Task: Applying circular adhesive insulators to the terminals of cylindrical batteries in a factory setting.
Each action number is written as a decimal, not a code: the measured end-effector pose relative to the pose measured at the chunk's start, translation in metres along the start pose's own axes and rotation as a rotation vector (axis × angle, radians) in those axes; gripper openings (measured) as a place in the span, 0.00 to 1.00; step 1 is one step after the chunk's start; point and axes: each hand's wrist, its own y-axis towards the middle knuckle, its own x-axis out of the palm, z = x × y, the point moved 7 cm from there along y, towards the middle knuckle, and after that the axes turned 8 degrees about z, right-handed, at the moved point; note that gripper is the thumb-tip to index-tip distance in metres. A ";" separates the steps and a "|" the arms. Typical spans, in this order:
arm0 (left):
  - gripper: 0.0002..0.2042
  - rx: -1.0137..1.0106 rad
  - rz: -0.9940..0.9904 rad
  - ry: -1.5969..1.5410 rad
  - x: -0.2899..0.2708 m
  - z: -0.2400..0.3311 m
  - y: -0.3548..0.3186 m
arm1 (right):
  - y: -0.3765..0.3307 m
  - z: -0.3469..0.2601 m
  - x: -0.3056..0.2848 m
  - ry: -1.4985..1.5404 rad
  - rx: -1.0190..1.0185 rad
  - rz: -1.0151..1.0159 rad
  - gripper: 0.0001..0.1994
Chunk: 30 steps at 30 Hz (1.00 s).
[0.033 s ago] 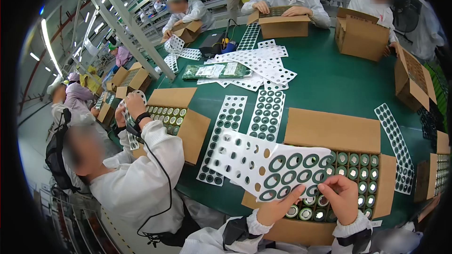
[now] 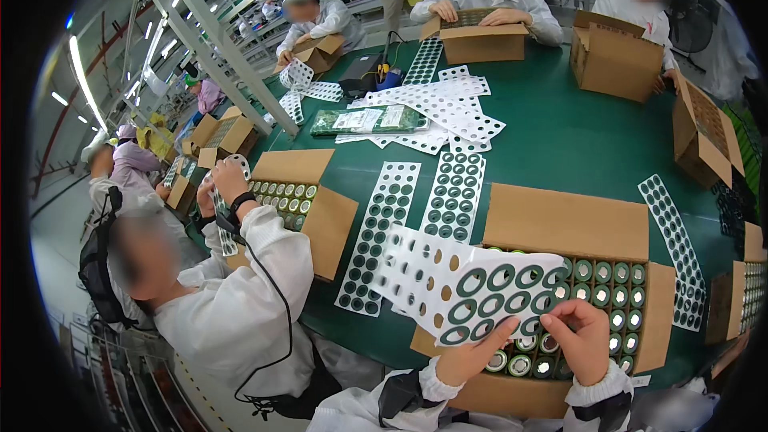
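Watching remotely, I see the green table (image 2: 544, 144) carrying an open carton (image 2: 568, 220), flaps spread, apparently for access. Above, the white ring sheet (image 2: 459, 274) juts past its left edge; my left hand (image 2: 472, 356) grips the near side, likely steadying it, my right hand (image 2: 582, 338) pinches the right edge, with room toward the right flap (image 2: 658, 312).

sticker sheet (image 2: 486, 293) in left fingers (image 2: 502, 330) above carton (image 2: 568, 222)
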 end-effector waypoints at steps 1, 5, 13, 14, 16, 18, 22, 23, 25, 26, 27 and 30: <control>0.10 -0.006 0.006 0.009 -0.001 -0.002 0.001 | 0.000 -0.001 0.000 -0.052 -0.014 0.000 0.04; 0.10 0.077 0.086 0.117 -0.004 0.003 -0.001 | -0.001 -0.005 0.001 -0.206 -0.171 -0.035 0.05; 0.10 0.100 0.080 0.195 -0.001 0.010 0.001 | -0.007 -0.032 0.004 -0.389 -0.429 0.044 0.05; 0.10 0.093 0.099 0.236 -0.002 0.011 -0.001 | -0.008 -0.035 0.005 -0.384 -0.517 0.041 0.05; 0.10 0.064 0.149 0.318 -0.011 0.007 -0.006 | -0.017 -0.038 0.007 -0.377 -0.626 -0.039 0.06; 0.10 -0.016 0.160 0.246 -0.008 0.004 -0.004 | -0.035 -0.059 0.009 -0.416 -0.940 -0.138 0.09; 0.11 0.054 0.152 0.164 -0.006 0.002 0.001 | -0.055 -0.064 0.017 -0.279 -1.205 -0.475 0.11; 0.12 0.034 0.130 0.177 -0.003 0.003 0.001 | -0.050 -0.064 0.014 -0.280 -1.134 -0.445 0.11; 0.15 0.065 0.184 0.124 -0.007 0.007 0.003 | -0.040 -0.059 0.017 -0.285 -1.031 -0.420 0.10; 0.14 0.086 0.197 0.133 -0.011 0.009 0.001 | -0.029 -0.057 0.017 -0.212 -0.948 -0.345 0.08; 0.13 0.107 0.185 0.117 -0.011 0.018 0.002 | -0.025 -0.056 0.012 -0.176 -0.870 -0.254 0.07; 0.14 0.249 0.181 0.113 -0.009 0.024 0.003 | -0.017 -0.050 0.007 -0.243 -0.735 -0.181 0.06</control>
